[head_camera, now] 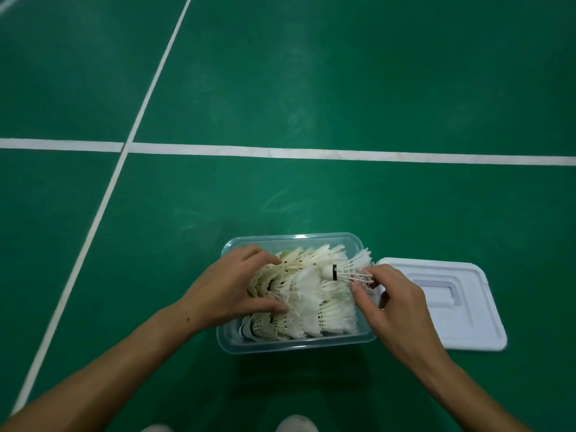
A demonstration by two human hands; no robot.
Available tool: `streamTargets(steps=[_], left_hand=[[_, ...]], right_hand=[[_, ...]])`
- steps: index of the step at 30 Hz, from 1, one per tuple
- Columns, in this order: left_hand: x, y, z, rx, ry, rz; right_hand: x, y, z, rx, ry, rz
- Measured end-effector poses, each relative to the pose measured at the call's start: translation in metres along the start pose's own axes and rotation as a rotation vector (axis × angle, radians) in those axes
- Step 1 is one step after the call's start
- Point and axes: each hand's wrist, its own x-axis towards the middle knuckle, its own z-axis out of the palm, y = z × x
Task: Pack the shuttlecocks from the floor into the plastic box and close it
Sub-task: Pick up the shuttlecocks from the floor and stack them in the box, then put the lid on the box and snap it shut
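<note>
Shuttlecocks [308, 294], white and feathered, fill a clear plastic box [296, 346] that sits open on a green court floor [311, 88]. They lie packed in overlapping rows, heaped up to about the rim of the box, some creamier in tone than others.

Two bare forearms reach in from the bottom edge toward the box. The left hand [227, 288] rests on the left part of the pile, fingers spread wide and curved over the feathers, thumb pressed against the near side of the heap; it presses on the pile rather than gripping any single piece. The right hand [392, 304] is at the right rim of the box, thumb and fingertips pinched narrowly on the feathered skirt of one shuttlecock [346, 272]. That shuttlecock lies on its side on top of the pile, its rounded cork head with a black band pointing left, toward the middle of the box.

A white rectangular lid [452, 304] lies flat on the floor just to the right of the box, partly behind the right hand.

White court lines [311, 152] cross the floor beyond the box, one running sideways and another slanting off to the left of it. Two pale shoe tips [296, 424] show at the bottom edge, nearer than the box.
</note>
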Motion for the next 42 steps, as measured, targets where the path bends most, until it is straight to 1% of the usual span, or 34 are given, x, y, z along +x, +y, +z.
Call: streamTargets(steps=[2,4,7,10,12,18,20,25,27,29,35,37,39,42], left_hand=[[0.000,0.004,0.004,0.052,0.023,0.012],[0.001,0.011,0.007,0.102,0.041,0.018],[0.005,0.016,0.012,0.151,0.067,0.015],[0.008,0.020,0.013,0.158,0.084,-0.021],[0.010,0.025,0.014,0.158,0.083,-0.040],[0.018,0.038,0.017,0.214,0.031,-0.100],[0.020,0.039,0.015,0.221,0.017,-0.125],[0.020,0.041,0.022,0.289,-0.044,-0.147],[0.021,0.045,0.024,0.301,-0.068,-0.161],[0.024,0.047,0.023,0.298,-0.084,-0.161],[0.020,0.052,0.000,0.231,-0.128,-0.158],[0.018,0.063,-0.015,0.248,-0.141,-0.137],[0.020,0.080,-0.027,0.269,-0.114,-0.103],[0.031,0.118,-0.024,0.189,-0.033,-0.028]], right_hand=[[-0.004,0.001,-0.005,0.019,0.066,0.038],[-0.008,0.000,-0.008,0.022,0.072,0.037],[-0.011,-0.004,-0.002,0.011,-0.052,0.014],[-0.006,-0.005,0.013,0.012,-0.180,0.038],[-0.001,-0.005,0.021,-0.043,-0.237,0.030],[0.018,-0.005,0.030,-0.288,-0.263,0.132],[0.024,-0.007,0.033,-0.308,-0.273,0.145],[0.025,-0.011,0.037,-0.266,-0.330,0.201],[0.025,-0.011,0.033,-0.172,-0.373,0.250],[0.021,-0.011,0.028,-0.063,-0.381,0.284],[-0.008,-0.013,0.007,0.072,-0.234,0.286],[-0.019,-0.010,-0.006,0.132,-0.168,0.298],[-0.033,-0.002,-0.021,0.191,-0.082,0.327],[-0.050,0.027,-0.049,0.205,0.049,0.398]])
